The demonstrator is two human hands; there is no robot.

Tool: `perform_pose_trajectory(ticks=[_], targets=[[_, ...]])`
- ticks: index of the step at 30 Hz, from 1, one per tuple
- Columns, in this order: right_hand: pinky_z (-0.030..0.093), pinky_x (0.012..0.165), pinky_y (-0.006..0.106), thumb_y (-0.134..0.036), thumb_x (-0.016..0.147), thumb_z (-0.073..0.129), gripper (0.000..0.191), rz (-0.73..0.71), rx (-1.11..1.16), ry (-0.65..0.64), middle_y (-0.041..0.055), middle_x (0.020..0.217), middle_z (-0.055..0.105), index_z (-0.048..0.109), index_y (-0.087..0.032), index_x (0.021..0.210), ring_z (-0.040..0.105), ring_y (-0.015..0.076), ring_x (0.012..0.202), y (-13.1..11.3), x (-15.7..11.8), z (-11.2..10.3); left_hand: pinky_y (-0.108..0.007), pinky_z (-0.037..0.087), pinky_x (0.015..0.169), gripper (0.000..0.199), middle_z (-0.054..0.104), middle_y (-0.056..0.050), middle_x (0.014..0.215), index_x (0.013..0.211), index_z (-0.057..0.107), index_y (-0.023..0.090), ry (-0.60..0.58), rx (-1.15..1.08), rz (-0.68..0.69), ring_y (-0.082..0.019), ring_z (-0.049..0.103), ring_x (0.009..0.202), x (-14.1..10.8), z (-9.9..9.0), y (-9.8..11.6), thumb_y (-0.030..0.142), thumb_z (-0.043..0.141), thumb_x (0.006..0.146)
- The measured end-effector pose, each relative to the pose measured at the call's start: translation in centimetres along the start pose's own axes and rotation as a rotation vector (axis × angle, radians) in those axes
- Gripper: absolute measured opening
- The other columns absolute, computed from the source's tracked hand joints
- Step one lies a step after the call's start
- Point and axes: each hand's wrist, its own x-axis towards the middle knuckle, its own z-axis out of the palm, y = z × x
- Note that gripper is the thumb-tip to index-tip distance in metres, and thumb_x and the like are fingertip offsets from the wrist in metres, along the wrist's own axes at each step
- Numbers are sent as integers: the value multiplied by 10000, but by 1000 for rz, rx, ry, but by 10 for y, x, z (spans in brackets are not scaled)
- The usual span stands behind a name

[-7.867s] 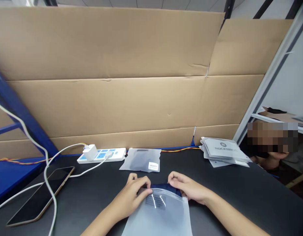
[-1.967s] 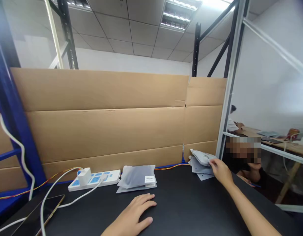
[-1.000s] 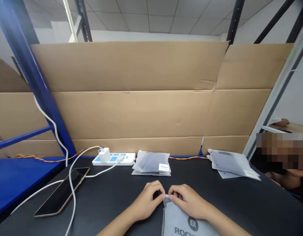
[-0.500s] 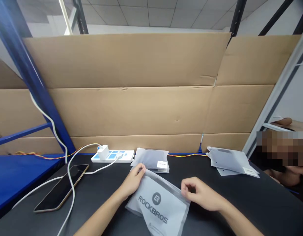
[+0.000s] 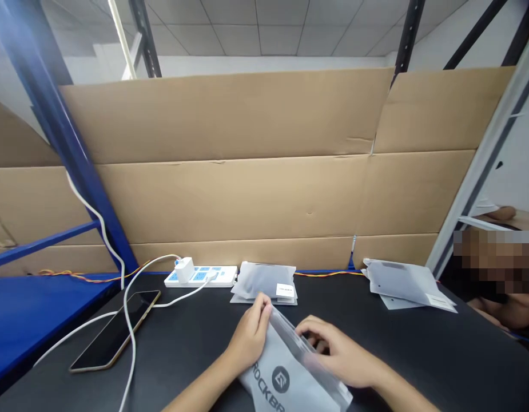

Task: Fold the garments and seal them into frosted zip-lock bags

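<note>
A frosted plastic zip bag with a dark round logo and ROCKBROS lettering is held tilted above the black table. My left hand pinches its upper left corner between thumb and fingers. At the bag's top edge, my right hand has its fingers curled over the seal strip. Part of its thumb shows blurred through the film. The lower end of the bag runs out of the picture. Just beyond my left hand lies a pile of flat frosted bags with a white label.
More frosted bags lie at the back right. A phone, white cables and a power strip occupy the left side. A cardboard wall closes the back, between a blue post and a grey one. At far right sits another person.
My right hand has moved left along the bag's top edge, its fingers now over the seal. The bag has turned and shifted right and down in the picture. My left hand still grips its corner.
</note>
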Motion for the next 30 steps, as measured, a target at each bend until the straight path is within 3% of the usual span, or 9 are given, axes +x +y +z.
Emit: perform_pose_trajectory(ticks=[3,6,9,13,15,19,25,30], targets=[[467,857,290,-311,725,740,295,-44,-33,-84,31,1083,638,713,-213,1002,593,210,956,-7,2,14,-271,389,687,229,513,30,760,898,429,244,-17,32,18,-173,509,697,-6,6,9,362,286,1032],[471,886,299,-266,762,668,219,-75,42,-145,27,1074,681,741,-208,960,624,236,991,-13,4,23,-273,397,695,234,543,20,784,903,430,247,-75,91,28,-176,532,718,-11,7,15,353,271,1038],[486,868,317,-245,767,624,232,54,71,-41,23,1002,715,737,-197,965,637,266,998,-8,4,22,-268,402,689,238,570,16,801,910,433,249,-116,138,21,-175,556,726,-13,7,16,347,262,1042],[487,896,328,-213,753,583,305,249,100,156,25,971,732,723,-189,1024,623,278,1063,14,1,3,-270,396,668,231,616,4,802,955,464,253,-157,293,12,-187,592,722,-13,5,9,331,264,1039],[535,765,308,-233,765,580,365,298,148,176,27,927,734,693,-190,1109,662,259,963,26,-2,-10,-268,387,648,224,635,2,802,963,476,256,-166,372,4,-191,608,713,-14,-1,1,328,276,1035],[509,441,253,-343,809,601,489,413,242,232,48,927,724,576,-186,1271,685,210,695,48,-14,-34,-267,389,658,234,661,-5,835,971,484,257,-126,521,-52,-202,647,750,-20,-36,-23,328,271,1034],[551,423,248,-432,814,676,537,436,280,272,101,1092,701,556,-179,1272,698,211,739,60,-36,-49,-284,402,680,257,682,-22,902,960,499,248,-22,711,-168,-231,678,799,-40,-111,-65,335,266,1024],[584,458,266,-532,837,643,512,447,308,294,107,1103,689,606,-184,1211,707,243,829,54,-52,-41,-327,445,742,281,706,-70,970,994,541,225,69,846,-217,-272,690,846,-42,-154,-91,350,289,986]])
